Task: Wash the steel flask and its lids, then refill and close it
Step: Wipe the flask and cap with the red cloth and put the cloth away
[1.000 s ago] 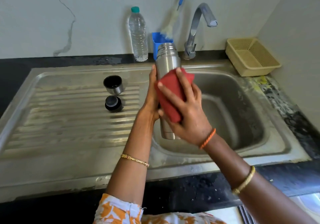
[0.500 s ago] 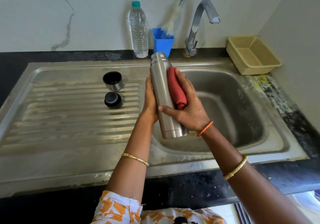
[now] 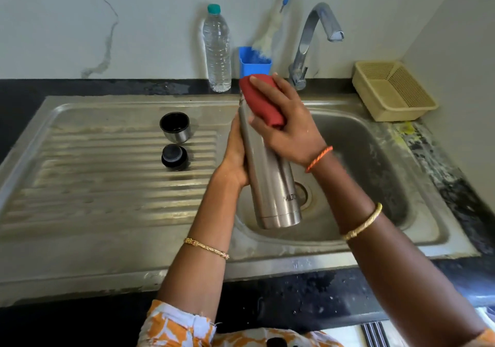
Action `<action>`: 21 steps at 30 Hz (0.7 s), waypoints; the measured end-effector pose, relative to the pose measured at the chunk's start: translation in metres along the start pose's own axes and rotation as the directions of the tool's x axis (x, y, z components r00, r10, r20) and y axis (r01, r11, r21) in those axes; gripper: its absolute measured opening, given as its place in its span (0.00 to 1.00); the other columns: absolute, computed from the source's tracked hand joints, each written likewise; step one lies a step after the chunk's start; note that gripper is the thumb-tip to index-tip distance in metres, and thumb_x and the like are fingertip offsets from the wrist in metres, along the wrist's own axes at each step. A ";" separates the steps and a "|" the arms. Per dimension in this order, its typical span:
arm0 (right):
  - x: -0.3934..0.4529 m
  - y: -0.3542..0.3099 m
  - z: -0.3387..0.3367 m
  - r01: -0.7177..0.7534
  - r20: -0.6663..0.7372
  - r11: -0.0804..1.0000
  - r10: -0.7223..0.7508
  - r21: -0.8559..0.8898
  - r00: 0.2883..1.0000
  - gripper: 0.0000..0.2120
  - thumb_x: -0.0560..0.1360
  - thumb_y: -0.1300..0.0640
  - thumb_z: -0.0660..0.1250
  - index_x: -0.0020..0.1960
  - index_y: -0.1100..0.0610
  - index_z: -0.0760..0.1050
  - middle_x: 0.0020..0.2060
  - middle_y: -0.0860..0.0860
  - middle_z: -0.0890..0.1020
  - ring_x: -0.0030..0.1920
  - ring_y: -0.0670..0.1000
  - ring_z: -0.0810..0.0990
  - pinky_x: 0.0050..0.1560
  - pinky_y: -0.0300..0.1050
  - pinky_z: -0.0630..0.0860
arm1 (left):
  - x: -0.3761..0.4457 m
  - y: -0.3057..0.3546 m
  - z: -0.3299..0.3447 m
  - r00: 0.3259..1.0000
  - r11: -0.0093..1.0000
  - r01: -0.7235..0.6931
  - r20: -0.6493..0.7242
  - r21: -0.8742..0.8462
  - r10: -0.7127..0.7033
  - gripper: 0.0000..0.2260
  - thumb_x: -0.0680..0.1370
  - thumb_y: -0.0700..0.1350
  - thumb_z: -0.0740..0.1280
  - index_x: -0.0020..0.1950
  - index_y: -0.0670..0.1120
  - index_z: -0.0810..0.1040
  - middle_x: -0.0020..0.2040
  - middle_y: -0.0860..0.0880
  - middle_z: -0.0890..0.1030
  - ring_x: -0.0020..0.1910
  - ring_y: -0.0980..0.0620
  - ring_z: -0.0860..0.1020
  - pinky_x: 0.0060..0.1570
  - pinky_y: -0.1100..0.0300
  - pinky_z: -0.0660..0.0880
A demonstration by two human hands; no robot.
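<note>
The steel flask is held tilted over the sink basin, base low and toward the person, neck raised toward the back wall; it touches nothing but the two hands. The left hand wraps the body from the left side, fingers curled behind it and hidden, so only the thumb side is seen. The right hand presses a red scrub pad over the neck and shoulder, fingers spread and bent round the pad. The steel cup lid stands mouth-up on the ribbed drainboard; the black stopper sits just beside it, nearer the person; both lie well apart from the flask.

Step in hand, as judged: scrubbing the outer wall of the flask.

Procedure for good result:
- Keep the left hand's hold firm on the mid-body; a wet steel wall is likely slippery.
- Run the pad along the full length, neck to base; turn the flask between strokes so that no strip is missed.
- Work the pad round the neck threads, where residue tends to lodge.
- Keep the flask over the basin, so that a slip lands it in the sink and not on the bench.

The tap shows no water running; rinsing, both lids and the refill remain to be done.
</note>
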State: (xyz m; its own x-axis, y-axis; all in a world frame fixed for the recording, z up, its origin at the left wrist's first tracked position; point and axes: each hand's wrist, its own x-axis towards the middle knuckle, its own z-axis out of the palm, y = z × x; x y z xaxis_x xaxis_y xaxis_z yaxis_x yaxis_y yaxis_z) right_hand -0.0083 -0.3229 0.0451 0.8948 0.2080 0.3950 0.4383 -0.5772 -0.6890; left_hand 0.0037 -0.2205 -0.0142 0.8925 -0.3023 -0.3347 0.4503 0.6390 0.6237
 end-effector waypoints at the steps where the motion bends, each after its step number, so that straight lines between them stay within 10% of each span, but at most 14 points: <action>1: 0.006 0.002 -0.003 -0.031 0.030 0.999 0.030 0.038 0.999 0.29 0.70 0.52 0.67 0.70 0.53 0.68 0.71 0.57 0.66 0.73 0.52 0.60 0.70 0.37 0.58 | 0.000 0.000 0.002 0.999 0.999 0.013 -0.038 0.032 -0.012 0.26 0.78 0.65 0.56 0.56 0.45 0.81 0.47 0.44 0.85 0.45 0.48 0.83 0.48 0.54 0.80; 6: -0.002 0.011 0.006 -0.093 0.007 0.996 0.093 0.009 0.996 0.35 0.64 0.51 0.68 0.71 0.50 0.67 0.71 0.58 0.66 0.73 0.53 0.62 0.71 0.42 0.61 | -0.002 0.005 0.001 0.968 0.961 0.176 -0.214 0.212 -0.131 0.22 0.78 0.61 0.59 0.45 0.45 0.82 0.35 0.45 0.84 0.32 0.50 0.83 0.31 0.60 0.79; 11: -0.004 0.008 0.017 -0.076 -0.047 0.995 0.073 -0.067 0.996 0.30 0.68 0.50 0.67 0.70 0.50 0.69 0.70 0.62 0.65 0.72 0.57 0.63 0.70 0.55 0.64 | 0.000 -0.004 0.007 0.964 0.995 0.068 -0.263 0.070 -0.047 0.32 0.76 0.71 0.52 0.58 0.47 0.81 0.48 0.45 0.85 0.48 0.48 0.83 0.44 0.56 0.79; 21: 0.002 0.011 -0.007 -0.270 0.201 0.949 0.236 0.163 0.951 0.28 0.74 0.49 0.68 0.72 0.44 0.64 0.67 0.41 0.71 0.63 0.38 0.70 0.66 0.33 0.64 | -0.006 -0.003 0.019 0.968 0.971 -0.238 -0.084 -0.017 0.236 0.27 0.78 0.65 0.56 0.59 0.46 0.79 0.46 0.46 0.85 0.47 0.50 0.84 0.45 0.57 0.80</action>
State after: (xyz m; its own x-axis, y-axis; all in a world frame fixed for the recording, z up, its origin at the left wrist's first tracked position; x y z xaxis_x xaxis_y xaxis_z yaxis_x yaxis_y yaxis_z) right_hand -0.0018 -0.3345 0.0427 0.9711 0.2205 0.0909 0.1883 -0.4749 -0.8597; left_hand -0.0026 -0.2340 -0.0010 0.9683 -0.0826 -0.2357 0.2240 0.7047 0.6732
